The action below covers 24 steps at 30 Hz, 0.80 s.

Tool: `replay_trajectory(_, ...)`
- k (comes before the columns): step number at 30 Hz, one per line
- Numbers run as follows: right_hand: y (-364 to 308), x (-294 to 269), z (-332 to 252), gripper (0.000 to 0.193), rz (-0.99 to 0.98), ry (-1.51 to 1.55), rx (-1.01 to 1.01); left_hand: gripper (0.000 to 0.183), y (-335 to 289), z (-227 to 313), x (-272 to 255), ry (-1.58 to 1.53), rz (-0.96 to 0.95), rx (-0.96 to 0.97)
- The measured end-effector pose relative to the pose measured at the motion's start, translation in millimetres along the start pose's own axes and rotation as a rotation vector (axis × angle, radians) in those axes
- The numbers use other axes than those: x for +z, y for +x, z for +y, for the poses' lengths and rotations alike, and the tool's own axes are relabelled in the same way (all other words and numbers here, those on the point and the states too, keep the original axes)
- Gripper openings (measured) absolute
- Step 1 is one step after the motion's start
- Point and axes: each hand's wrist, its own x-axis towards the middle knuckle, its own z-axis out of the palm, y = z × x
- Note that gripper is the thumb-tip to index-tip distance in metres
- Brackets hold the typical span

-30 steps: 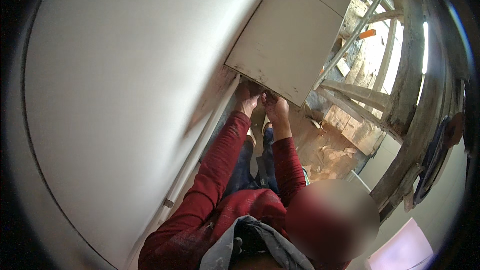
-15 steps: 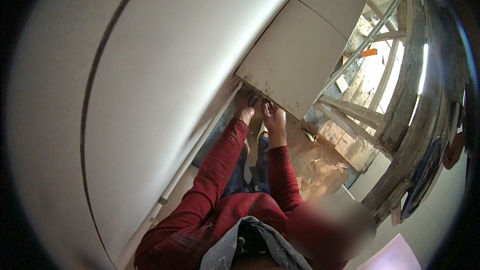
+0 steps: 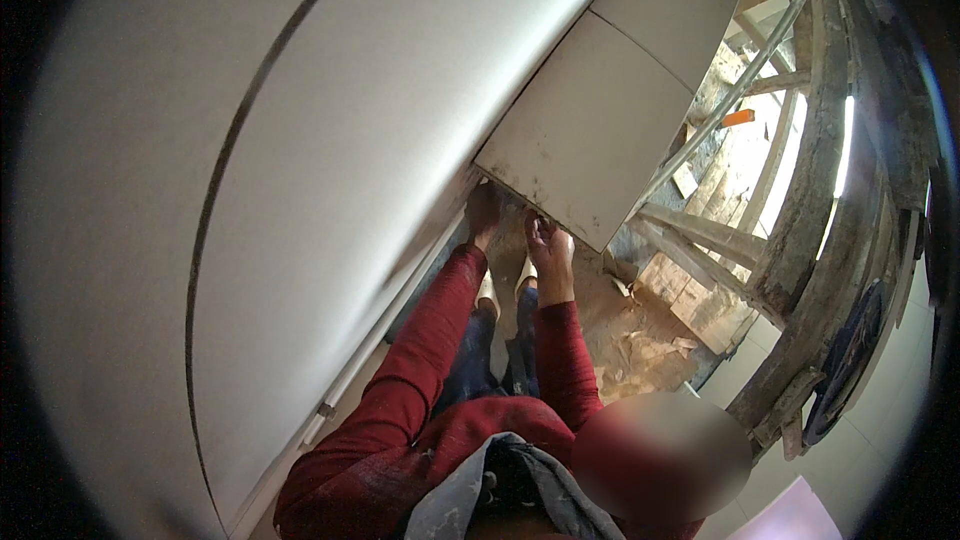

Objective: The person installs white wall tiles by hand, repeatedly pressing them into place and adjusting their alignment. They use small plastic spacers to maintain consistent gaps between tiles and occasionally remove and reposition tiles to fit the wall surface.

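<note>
A large off-white tile (image 3: pixel 595 125), smudged along its near edge, lies ahead of me beside the tall white wall. My left hand (image 3: pixel 482 212) is in shadow by the wall, at the tile's near left corner; its fingers are too dark to make out. Right up against the near edge, my right hand (image 3: pixel 550 248) is closed, with its fingers curled. Whatever may be between those fingers is hidden, and I cannot tell if they press on the tile.
A second tile (image 3: pixel 680 0) adjoins the first on the far side. To the right stand rough wooden poles (image 3: pixel 800 190), with an orange block (image 3: pixel 738 118) behind them. Torn scraps (image 3: pixel 650 345) litter the dusty floor. A pale pipe (image 3: pixel 375 340) runs along the wall's foot.
My right hand has gone from open with fingers extended to curled at the tile's edge. The left hand has shifted slightly left and farther in toward the corner.
</note>
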Motion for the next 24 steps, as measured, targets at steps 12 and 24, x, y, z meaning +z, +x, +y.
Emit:
replay_trajectory(12,58,-84,6,0.027,-0.516,-1.369,-0.933,0.019,-4,40,-7,-0.121,0.212,-0.097)
replay_trajectory(24,35,-65,-5,0.031,-0.464,-1.248,-0.654,0.027,-4,-64,67,0.154,0.132,0.215)
